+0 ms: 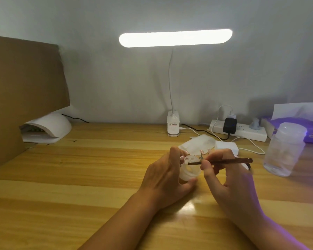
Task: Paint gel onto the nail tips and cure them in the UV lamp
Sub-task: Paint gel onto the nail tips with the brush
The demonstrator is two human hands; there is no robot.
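Observation:
My left hand (165, 177) grips a small frosted white gel pot (190, 171) standing on the wooden desk (79, 186). My right hand (229, 175) pinches a thin brown brush (224, 161), whose tip lies across the pot's open mouth. Just behind the pot stand a few small pinkish nail tips (201, 152) on little holders, partly hidden by my fingers. The white dome-shaped UV lamp (49, 128) sits at the far left of the desk, its opening facing me.
A lit desk lamp (173, 123) stands at the back centre. A power strip (242, 131) with plugs and cables lies back right, beside a purple tissue box (296, 127). A clear plastic jar (284, 150) stands at right. A cardboard panel (22, 91) blocks the left side.

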